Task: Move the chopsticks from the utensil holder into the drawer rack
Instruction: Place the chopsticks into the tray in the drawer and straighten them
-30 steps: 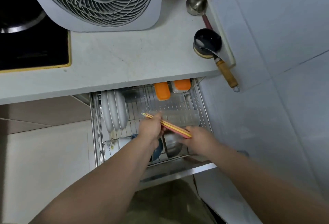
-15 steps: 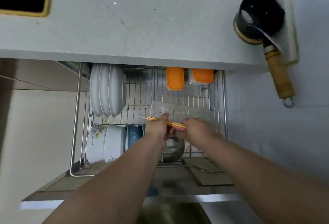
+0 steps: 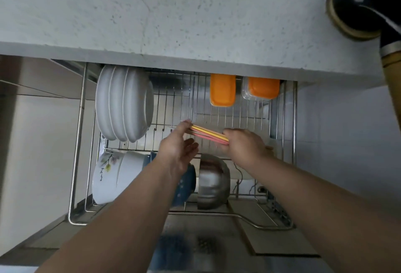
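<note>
A bundle of yellow and pink chopsticks (image 3: 208,134) lies level just above the wire drawer rack (image 3: 78,142), over its middle. My right hand (image 3: 243,145) is closed around the bundle's right end. My left hand (image 3: 178,145) touches the left end with its fingertips, palm turned inward and fingers loosely spread. The chopsticks' left tips are hidden behind those fingers. No utensil holder is in view.
White plates (image 3: 123,107) stand upright in the rack's back left. Two orange-lidded containers (image 3: 222,90) sit at the back. White bowls (image 3: 112,177), a blue bowl and a steel bowl (image 3: 213,180) fill the front row. The countertop (image 3: 173,16) overhangs the rack; a black ladle (image 3: 360,3) rests at its right.
The view has closed in on the rack. Both hands have carried the chopsticks lower toward the rack wires, and my left hand has loosened from a grip to a fingertip touch.
</note>
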